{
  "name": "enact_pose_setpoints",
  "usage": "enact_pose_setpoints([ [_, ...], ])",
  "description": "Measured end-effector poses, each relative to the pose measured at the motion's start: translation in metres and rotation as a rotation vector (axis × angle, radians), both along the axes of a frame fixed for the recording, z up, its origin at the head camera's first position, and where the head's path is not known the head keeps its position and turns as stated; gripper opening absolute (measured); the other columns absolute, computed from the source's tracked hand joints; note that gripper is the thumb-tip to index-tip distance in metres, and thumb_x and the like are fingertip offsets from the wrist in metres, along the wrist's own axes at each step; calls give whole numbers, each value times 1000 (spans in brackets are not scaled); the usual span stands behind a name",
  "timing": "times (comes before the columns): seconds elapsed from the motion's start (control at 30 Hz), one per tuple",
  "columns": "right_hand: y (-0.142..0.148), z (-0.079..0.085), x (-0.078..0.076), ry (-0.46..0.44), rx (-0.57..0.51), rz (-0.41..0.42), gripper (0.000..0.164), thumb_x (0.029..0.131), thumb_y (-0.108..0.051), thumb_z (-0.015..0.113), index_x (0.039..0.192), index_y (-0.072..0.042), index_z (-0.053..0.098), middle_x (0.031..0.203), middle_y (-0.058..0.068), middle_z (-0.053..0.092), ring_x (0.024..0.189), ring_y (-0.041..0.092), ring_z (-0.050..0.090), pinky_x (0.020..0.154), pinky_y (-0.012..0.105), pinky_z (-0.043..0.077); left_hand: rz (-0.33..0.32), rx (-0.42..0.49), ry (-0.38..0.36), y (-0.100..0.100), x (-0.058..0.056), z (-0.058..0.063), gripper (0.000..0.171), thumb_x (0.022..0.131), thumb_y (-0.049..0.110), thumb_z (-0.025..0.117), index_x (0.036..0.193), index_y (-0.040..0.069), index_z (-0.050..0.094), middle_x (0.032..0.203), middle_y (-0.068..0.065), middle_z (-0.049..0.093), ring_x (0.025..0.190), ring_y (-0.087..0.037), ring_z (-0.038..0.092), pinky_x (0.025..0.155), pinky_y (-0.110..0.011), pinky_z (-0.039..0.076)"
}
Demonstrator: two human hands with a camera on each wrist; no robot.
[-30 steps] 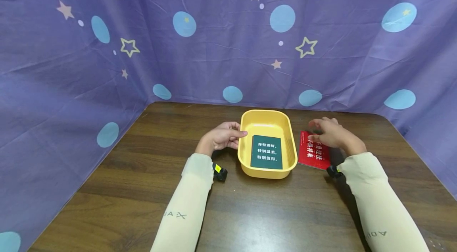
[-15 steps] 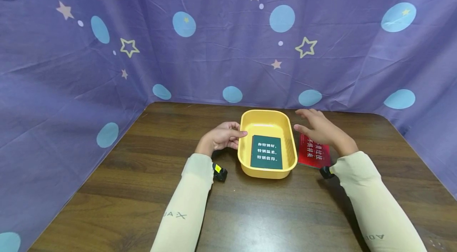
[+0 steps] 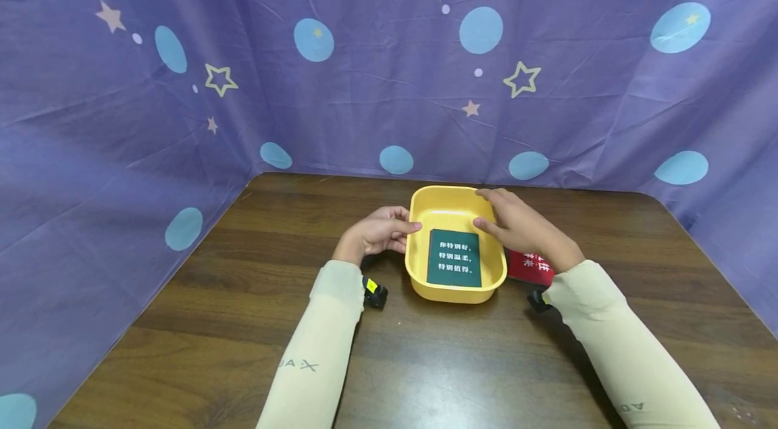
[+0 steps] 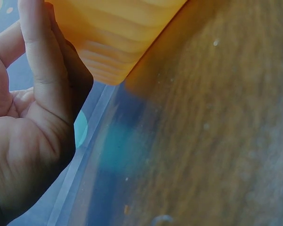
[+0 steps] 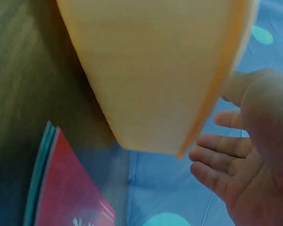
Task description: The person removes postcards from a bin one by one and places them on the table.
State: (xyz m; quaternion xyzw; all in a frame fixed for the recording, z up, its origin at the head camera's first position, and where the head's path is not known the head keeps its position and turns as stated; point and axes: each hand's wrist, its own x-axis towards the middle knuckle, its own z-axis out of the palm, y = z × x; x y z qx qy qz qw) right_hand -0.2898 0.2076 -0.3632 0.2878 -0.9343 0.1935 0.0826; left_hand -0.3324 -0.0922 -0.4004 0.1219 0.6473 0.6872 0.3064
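A yellow plastic basin (image 3: 448,203) stands on the table, and a dark green booklet (image 3: 454,258) with white lettering lies flat inside it. My left hand (image 3: 383,232) holds the basin's left rim, thumb over the edge and fingers along the outer wall. In the left wrist view those fingers lie by the ribbed basin wall (image 4: 118,37). Over the basin's right rim hovers my right hand (image 3: 516,221), fingers extended and thumb apart, holding nothing. A red booklet (image 3: 530,268) lies right of the basin, partly hidden under that hand; the right wrist view shows a teal layer beneath its cover (image 5: 68,188).
The brown wooden table (image 3: 243,321) runs back to a purple curtain (image 3: 377,78) with stars and blue ovals, which also closes off the left side. Small black wrist cameras (image 3: 375,294) sit at the cuffs of the pale sleeves.
My right hand has moved left from above the red booklet to the basin's right rim, covering more of the booklet. The left hand and the basin stay in place.
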Motion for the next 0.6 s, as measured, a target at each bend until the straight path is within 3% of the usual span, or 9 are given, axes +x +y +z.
enact_pose_setpoints([
  [0.37,-21,-8,5,-24,41,58,68,95,-38,64,144,-1,38,138,19,46,126,31,43,108,50,37,1,1,-10,0,0,-2,21,95,5,62,106,-1,45,80,-17,61,56,-17,62,53,-28,59],
  [0.6,-31,-11,3,-112,99,32,81,87,-47,70,148,-6,34,141,13,44,129,30,41,108,51,36,1,-4,-17,0,-2,0,21,95,5,62,104,1,44,79,-16,60,55,-16,62,52,-27,59],
])
